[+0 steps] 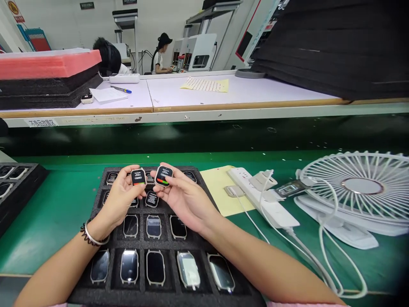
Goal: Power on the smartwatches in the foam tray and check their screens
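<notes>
My left hand (123,194) is closed on a smartwatch case (138,177) without a strap, its screen lit with white text and a coloured bar. In my right hand (183,192) is a second smartwatch case (163,175) with a similar lit screen, and a finger or thumb lies at its lower edge. Both are held side by side above a black foam tray (174,295). Rows of strapless watch cases sit in the tray's compartments, such as a dark-screened one (155,267) at the front. Several at the back show white text; my hands cover some of them.
Right of the tray are a yellow sheet (215,187), a white power strip (265,200) with cables, and a white fan (361,187). Another foam tray (35,179) stands left. Across the back runs a raised shelf (172,96) with foam stacks. Two people sit beyond it.
</notes>
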`<state>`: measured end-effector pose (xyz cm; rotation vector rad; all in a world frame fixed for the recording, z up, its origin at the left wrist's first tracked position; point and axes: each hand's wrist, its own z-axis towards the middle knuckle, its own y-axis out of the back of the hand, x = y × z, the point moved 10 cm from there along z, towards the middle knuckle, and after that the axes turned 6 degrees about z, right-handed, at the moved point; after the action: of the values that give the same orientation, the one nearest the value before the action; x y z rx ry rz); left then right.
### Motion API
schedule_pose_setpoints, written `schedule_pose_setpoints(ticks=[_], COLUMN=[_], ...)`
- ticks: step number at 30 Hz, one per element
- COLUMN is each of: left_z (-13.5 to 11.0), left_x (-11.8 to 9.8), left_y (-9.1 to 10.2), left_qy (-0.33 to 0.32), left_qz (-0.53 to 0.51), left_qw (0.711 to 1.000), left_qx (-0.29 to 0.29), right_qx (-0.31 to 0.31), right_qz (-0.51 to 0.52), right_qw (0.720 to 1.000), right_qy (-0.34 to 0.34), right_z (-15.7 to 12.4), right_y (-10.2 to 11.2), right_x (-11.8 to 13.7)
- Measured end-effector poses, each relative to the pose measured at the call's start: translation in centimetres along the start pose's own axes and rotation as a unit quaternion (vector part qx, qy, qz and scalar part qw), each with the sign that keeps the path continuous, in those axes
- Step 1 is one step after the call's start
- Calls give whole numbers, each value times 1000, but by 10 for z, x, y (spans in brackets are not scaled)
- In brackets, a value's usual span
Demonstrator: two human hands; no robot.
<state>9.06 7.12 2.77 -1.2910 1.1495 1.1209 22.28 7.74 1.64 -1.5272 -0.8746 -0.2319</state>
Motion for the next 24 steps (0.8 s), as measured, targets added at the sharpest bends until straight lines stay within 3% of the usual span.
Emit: schedule_pose_setpoints(ticks=[13, 18, 24], left_z=[10, 8, 3], left_x=[15, 11, 9], left_y=[4, 7, 8], left_qy=[4, -11, 22], left_qz=[29, 31, 13], left_qw=[1000, 999, 1000], left_qx=[1, 0, 10], right_qx=[54, 83, 119], right_qz=[-75, -112, -119], right_qw=[995, 990, 984], right_qy=[-42, -31, -52], right_z=[37, 33, 24], right_y=[23, 21, 11], right_x=[-11, -10, -17])
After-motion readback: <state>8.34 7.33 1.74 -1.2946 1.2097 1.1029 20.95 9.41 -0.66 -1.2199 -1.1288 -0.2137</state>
